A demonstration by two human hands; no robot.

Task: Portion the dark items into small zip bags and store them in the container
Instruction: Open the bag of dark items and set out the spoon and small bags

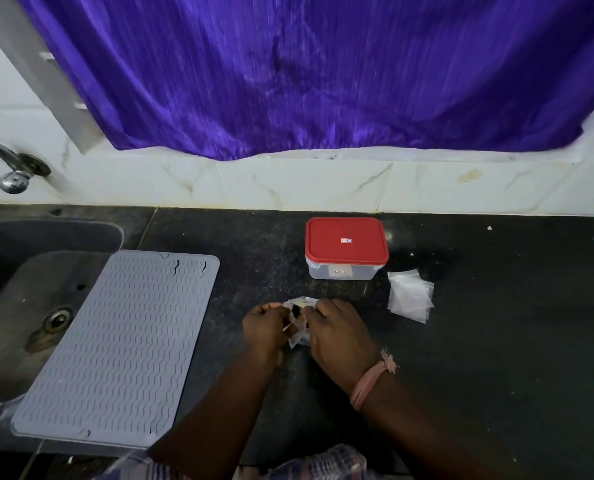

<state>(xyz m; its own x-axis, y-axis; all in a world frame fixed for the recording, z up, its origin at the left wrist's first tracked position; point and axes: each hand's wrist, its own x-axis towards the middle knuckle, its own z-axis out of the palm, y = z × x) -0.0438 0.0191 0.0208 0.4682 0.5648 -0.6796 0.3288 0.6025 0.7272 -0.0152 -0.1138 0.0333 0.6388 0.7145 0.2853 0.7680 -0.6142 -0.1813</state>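
On the black counter, my left hand (266,329) and my right hand (337,332) both pinch a clear plastic bag (297,337) lying between them. A few dark items (296,310) show inside it between my fingertips; most of the bag is hidden under my hands. A clear container with a red lid (345,247) stands closed just beyond my hands. Several empty small zip bags (409,296) lie in a loose pile to its right.
A grey ribbed silicone mat (122,344) lies to the left, overlapping the dark sink (21,306). A chrome tap (11,168) sticks out of the tiled wall. A purple curtain (323,74) hangs behind the counter.
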